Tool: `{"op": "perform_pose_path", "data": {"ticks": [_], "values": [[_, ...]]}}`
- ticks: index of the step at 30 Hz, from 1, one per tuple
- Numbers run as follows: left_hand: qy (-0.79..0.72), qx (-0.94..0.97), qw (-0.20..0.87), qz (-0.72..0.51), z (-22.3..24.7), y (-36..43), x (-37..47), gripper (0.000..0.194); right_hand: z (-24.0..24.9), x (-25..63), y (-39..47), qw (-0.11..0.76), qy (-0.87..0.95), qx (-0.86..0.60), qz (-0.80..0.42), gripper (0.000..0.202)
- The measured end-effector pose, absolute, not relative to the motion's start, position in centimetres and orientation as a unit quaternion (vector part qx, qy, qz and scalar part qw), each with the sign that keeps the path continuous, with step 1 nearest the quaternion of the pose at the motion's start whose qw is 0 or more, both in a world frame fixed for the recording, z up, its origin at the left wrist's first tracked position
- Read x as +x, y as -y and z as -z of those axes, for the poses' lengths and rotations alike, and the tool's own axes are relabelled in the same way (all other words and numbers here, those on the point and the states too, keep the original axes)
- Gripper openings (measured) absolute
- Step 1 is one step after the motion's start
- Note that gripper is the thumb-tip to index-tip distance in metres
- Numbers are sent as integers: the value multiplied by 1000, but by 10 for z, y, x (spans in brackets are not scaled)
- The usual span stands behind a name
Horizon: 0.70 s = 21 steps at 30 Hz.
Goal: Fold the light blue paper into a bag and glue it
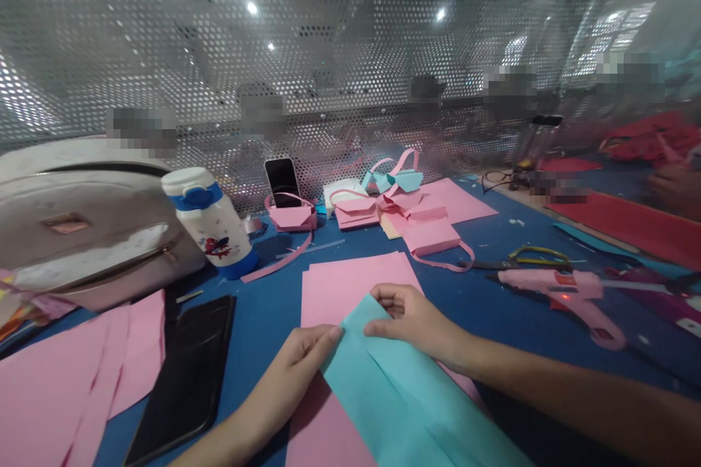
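Observation:
A folded sheet of turquoise paper (405, 387) is held up between both hands, low in the middle of the view. My left hand (309, 354) pinches its left edge near the top corner, thumb on the near face. My right hand (402, 317) grips the upper right edge, thumb in front and fingers curled behind. A crease line runs slantwise across the turquoise sheet, and its lower end leaves the frame. Beneath it, pink sheets of paper (350, 281) lie stacked on the blue table (274, 321).
Right of the hands lies a pink glue gun (569, 288) with a red light, by yellow-handled scissors (539, 255). Small pink paper bags (432, 230) stand behind. At left are a black tablet-like slab (186, 372), pink sheets (60, 372), a bottle (211, 226) and a backpack (98, 226).

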<state>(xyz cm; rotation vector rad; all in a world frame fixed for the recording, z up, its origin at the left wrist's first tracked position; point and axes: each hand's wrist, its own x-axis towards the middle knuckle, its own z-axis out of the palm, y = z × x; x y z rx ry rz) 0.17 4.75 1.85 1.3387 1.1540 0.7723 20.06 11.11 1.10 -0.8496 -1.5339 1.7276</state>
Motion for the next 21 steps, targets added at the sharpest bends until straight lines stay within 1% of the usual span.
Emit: {"op": "perform_pose_path", "data": {"ticks": [12,21], "values": [[-501,594,548,-310,-15,-47,2,56,-10,200,-109,316,602,-296,-671,42],[-477,606,559,-304,-17,-47,7,53,-12,198,-104,290,615,-302,-668,39]]}}
